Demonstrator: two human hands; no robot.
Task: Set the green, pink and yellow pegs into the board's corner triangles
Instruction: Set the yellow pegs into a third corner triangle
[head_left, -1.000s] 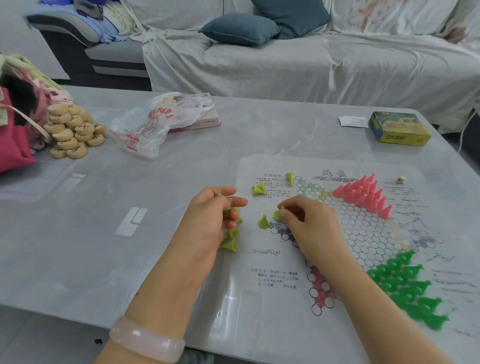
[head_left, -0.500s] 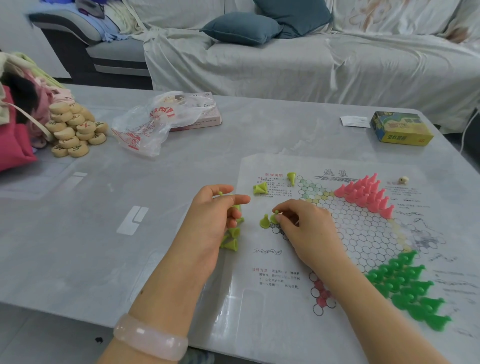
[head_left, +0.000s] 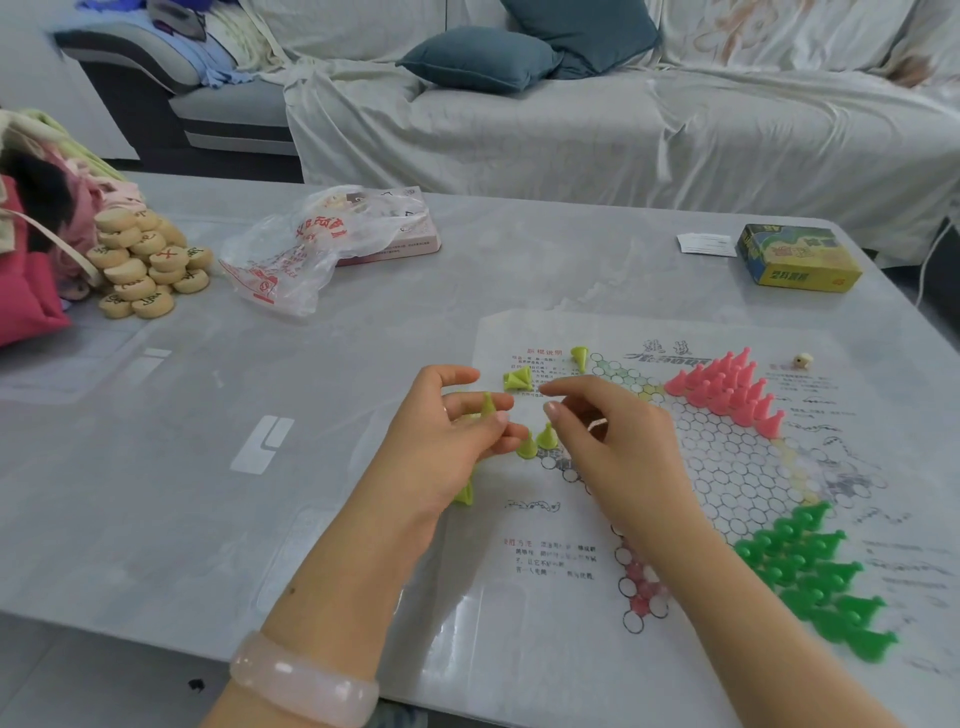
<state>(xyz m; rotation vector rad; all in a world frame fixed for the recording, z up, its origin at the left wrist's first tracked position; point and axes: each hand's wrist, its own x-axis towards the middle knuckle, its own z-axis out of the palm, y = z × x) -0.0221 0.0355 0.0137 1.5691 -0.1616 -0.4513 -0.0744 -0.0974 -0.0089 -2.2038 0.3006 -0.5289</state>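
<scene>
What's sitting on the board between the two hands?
In the head view, two yellow pegs stand upright on the board in the gap between the left hand and the right hand.

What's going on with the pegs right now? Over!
Left hand pinching a yellow peg, right hand reaching over, holding nothing. Pink pegs and green pegs set in their corners. Two yellow pegs stand on the board. Nothing in the way.
</scene>
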